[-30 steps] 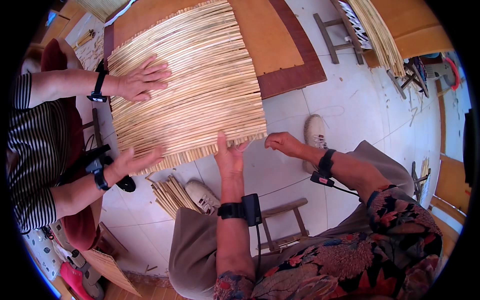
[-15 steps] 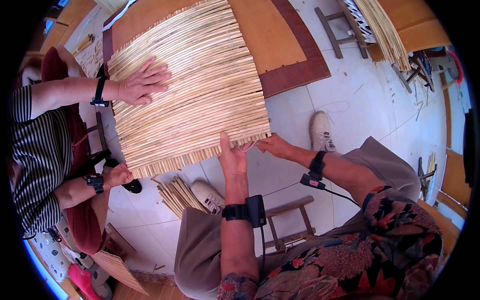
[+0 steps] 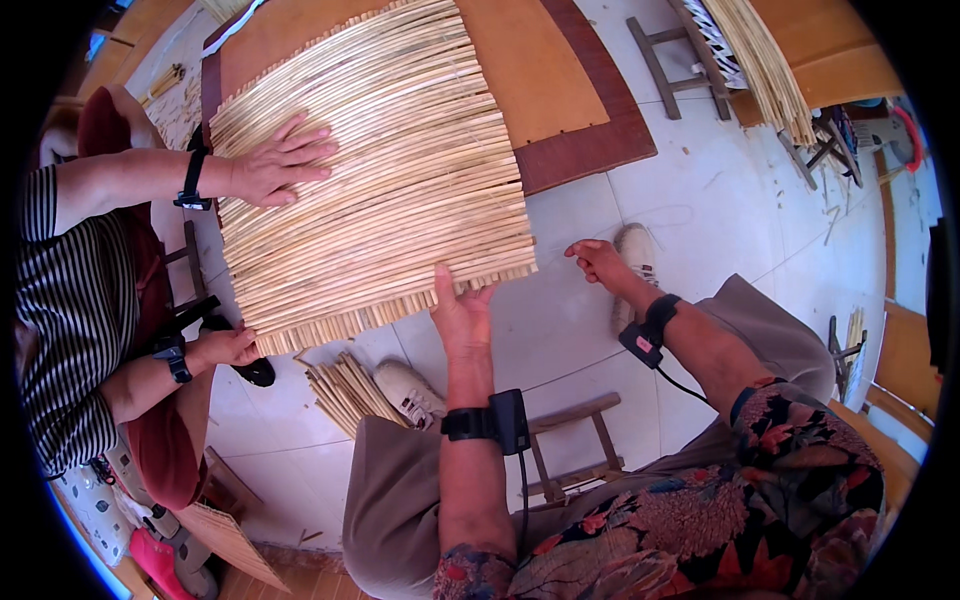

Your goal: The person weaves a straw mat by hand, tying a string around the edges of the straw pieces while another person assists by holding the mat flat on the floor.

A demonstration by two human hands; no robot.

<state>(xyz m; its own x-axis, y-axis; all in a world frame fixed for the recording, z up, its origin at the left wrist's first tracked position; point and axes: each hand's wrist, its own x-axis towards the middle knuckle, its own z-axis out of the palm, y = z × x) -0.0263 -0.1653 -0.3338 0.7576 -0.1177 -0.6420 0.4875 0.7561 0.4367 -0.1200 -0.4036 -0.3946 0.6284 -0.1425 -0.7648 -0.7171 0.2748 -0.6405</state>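
A mat of thin straw-coloured reed sticks [image 3: 370,180] lies slanted over a board, its near end jutting past it. My left hand [image 3: 462,312] grips this near edge close to the right corner, thumb on top and fingers underneath. Off the corner to the right, my right hand [image 3: 597,262] is closed in a pinch, apart from the mat. A fine pale thread [image 3: 690,212] loops near it, barely visible; it seems to run to my pinched fingers. A co-worker's one hand [image 3: 285,165] rests flat on the mat, the other [image 3: 232,346] holds its near left corner.
The brown board [image 3: 590,150] with a dark red border supports the mat. Below lie a bundle of sticks [image 3: 345,390] and a small wooden stool [image 3: 575,440]. More reed sticks [image 3: 765,70] rest on a stand at the upper right. My shoes [image 3: 405,390] are on the tiled floor.
My right hand has moved right and slightly up, away from the mat's corner. The thread loop at my left hand no longer shows. My left hand keeps its grip.
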